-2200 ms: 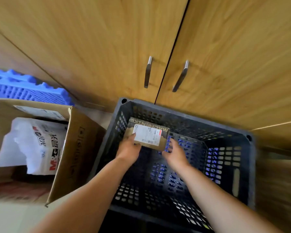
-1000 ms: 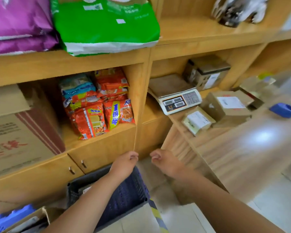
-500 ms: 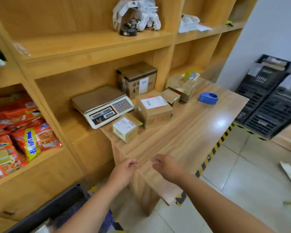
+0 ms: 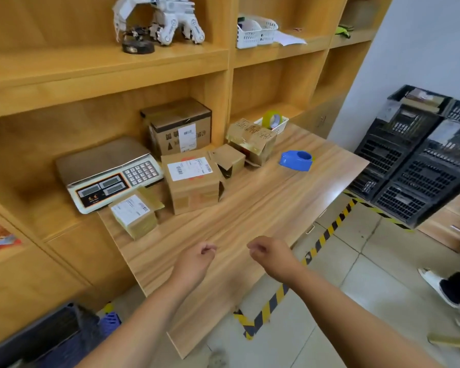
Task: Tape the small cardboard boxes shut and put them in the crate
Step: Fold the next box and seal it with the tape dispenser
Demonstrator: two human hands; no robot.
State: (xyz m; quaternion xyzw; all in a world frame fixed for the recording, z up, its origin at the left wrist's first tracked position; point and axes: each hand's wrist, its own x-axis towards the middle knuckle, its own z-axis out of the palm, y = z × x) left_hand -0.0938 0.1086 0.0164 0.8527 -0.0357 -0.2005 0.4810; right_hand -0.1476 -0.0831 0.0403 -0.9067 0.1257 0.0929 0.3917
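Two empty fists, left hand [image 4: 195, 260] and right hand [image 4: 272, 257], fingers curled, side by side above the near part of the table [image 4: 263, 216]. Well beyond the left hand, a labelled box [image 4: 133, 215] just beside the scale [image 4: 105, 173]; farther back, a bigger box [image 4: 191, 181], then a blue tape dispenser [image 4: 295, 160]. Low at the left, on the floor, the crate [image 4: 37, 338].

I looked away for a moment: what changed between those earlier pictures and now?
Both hands let go of the labelled box in the crate and came up. The left hand and right hand now hover empty, fingers curled, over the wooden table. The boxes, scale and blue tape dispenser there stayed put.
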